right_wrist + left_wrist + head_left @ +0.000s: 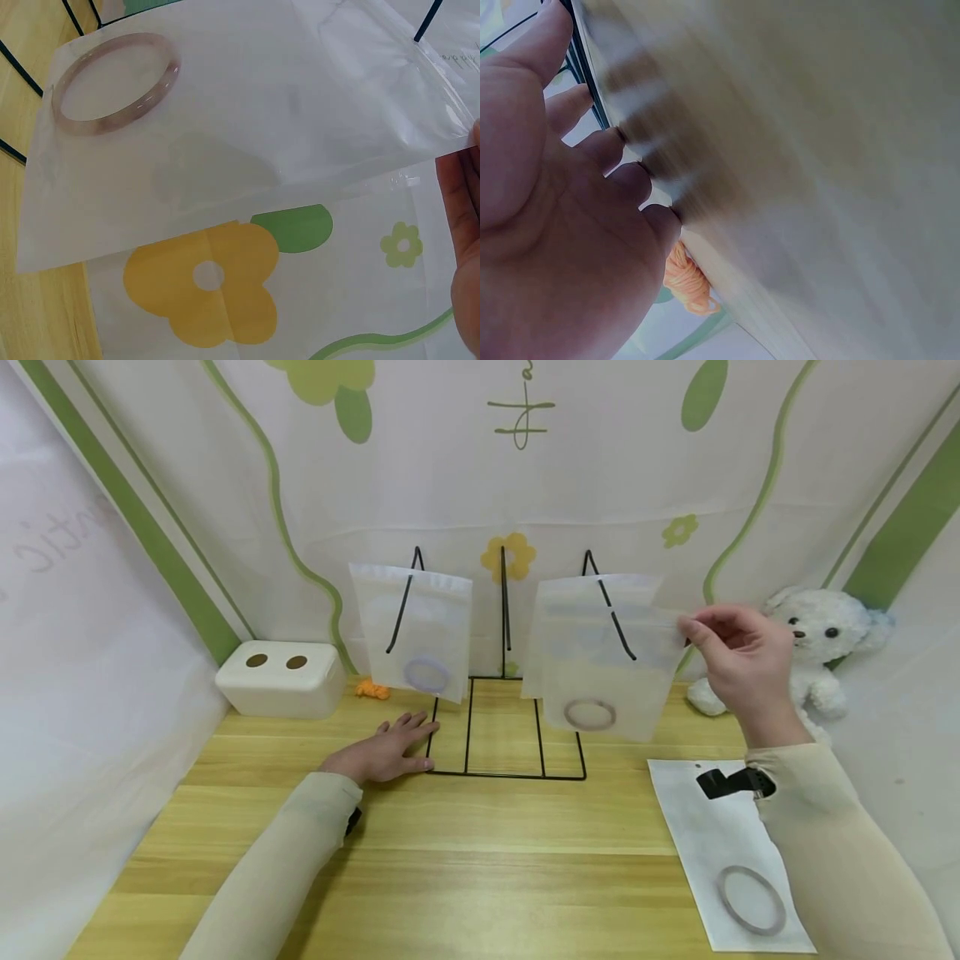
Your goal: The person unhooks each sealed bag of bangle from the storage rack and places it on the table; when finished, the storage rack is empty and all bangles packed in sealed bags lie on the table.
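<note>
My right hand pinches the upper right edge of a translucent plastic bag that hangs on the right prong of a black wire rack. A pinkish bangle lies at the bottom of this bag. Behind it, another bag partly shows on the same prong. My left hand rests palm down on the table, fingers spread, fingertips at the rack's left base wire. From the left prong hangs a bag with a pale purple bangle inside. The middle prong holds no bag.
On the table at right lies a white bag with a bangle, partly under my right forearm. A white plush bear sits behind my right hand. At back left stand a white box with two holes and an orange yarn bundle.
</note>
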Motion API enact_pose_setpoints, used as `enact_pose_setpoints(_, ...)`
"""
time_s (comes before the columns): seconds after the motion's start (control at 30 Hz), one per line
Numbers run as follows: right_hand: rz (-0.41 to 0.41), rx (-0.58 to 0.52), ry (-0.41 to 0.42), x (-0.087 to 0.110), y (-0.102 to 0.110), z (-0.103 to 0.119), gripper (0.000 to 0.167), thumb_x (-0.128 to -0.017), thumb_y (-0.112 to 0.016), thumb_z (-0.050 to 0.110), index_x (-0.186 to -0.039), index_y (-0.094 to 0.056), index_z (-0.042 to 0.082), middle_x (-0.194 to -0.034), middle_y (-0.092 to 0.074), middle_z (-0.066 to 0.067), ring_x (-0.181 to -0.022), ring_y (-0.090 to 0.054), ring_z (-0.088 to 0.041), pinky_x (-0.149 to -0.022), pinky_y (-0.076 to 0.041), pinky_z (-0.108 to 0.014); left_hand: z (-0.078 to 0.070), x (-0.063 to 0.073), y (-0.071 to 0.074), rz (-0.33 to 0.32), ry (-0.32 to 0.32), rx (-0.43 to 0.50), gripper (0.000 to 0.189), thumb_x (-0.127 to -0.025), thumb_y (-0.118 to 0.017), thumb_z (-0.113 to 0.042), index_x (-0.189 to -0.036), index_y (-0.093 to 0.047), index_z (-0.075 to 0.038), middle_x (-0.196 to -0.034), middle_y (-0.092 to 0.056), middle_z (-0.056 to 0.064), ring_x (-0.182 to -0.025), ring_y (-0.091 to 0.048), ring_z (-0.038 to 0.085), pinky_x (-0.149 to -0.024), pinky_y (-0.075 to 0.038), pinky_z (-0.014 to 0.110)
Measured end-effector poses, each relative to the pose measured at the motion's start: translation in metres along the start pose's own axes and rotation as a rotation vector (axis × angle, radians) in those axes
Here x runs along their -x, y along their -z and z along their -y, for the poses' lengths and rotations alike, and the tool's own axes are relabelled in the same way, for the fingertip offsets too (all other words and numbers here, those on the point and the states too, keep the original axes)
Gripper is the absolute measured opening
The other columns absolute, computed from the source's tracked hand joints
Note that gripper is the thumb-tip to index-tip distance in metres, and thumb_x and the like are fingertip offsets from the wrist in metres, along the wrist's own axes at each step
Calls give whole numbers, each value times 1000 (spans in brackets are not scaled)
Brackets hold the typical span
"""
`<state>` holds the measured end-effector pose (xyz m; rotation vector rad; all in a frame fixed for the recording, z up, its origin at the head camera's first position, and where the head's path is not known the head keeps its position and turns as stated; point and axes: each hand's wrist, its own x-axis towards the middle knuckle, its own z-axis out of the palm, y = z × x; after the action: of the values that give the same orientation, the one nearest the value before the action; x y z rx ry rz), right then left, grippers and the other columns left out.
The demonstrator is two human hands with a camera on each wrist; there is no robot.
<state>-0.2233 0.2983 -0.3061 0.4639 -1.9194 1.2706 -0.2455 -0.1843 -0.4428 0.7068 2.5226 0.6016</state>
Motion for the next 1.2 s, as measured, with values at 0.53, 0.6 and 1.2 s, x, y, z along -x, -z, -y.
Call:
enact_pose_setpoints(0.53,-16,-37,-39,14,8,7,11,-91,-77,-14,-96,-72,-21,-81,-77,16,-68,-69,1,-59,-49,-10,-1,-1,1,4,13,2,77,-112,-60,-40,-173,-24,-12,-182,-6,20,-168,0,47,-133,0,71)
enact_pose_setpoints(0.6,-13,-35,-48,15,8,8,11,-92,-78,-13,-97,-72,-20,-81,-77,15,-69,-69,1,-60,-49,-10,0,-1,0,4,14,0,77,-112,-60,-40,-173,-24,-12,-182,-6,20,-169,1,47,-133,0,71)
enact_pose_setpoints(1.2,-55,-175,-44,28,5,16,9,-87,-76,-21,-93,-70,-25,-82,-79,8,-67,-69,-2,-61,-52,-10,1,0,0,2,15,8,77,-112,-59,-41,-173,-23,-11,-182,-5,20,-168,1,47,-133,1,70)
